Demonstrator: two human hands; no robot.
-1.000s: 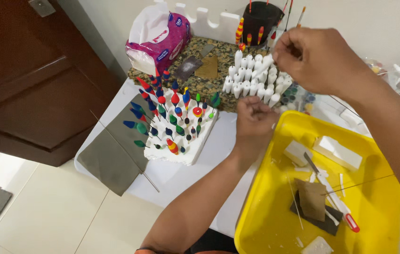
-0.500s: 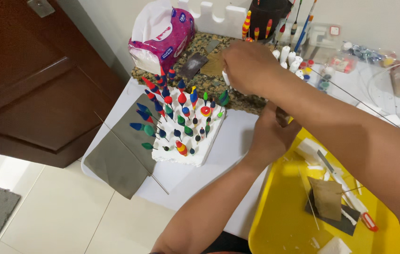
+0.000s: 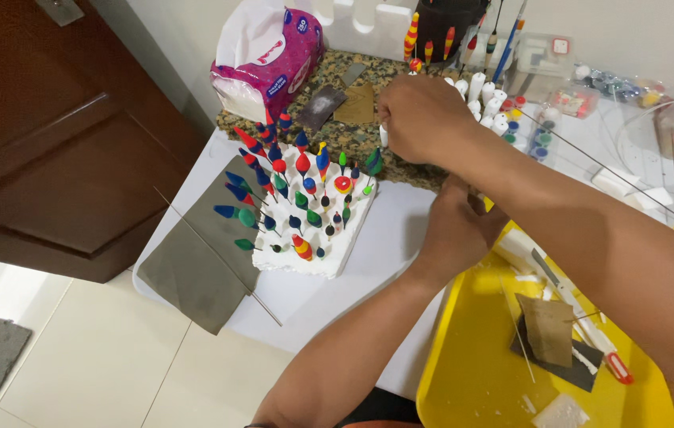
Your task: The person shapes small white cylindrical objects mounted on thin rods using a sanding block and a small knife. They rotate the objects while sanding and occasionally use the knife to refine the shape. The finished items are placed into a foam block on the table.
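a white worktable [image 3: 400,238] beside a dark wooden door [image 3: 44,158], seen from our head camera. at twelve o'clock, our right hand [image 3: 424,119] curls over the speckled mat [image 3: 353,135], fingers closed on a small white piece [image 3: 383,136]. below it, toward four o'clock, our left hand [image 3: 460,226] rests loosely bunched at the yellow tray [image 3: 472,372]; we cannot tell if it holds anything. painted floats stand in the foam block [image 3: 329,246] at nine o'clock. we judge a float is being handled; care with grip follows.
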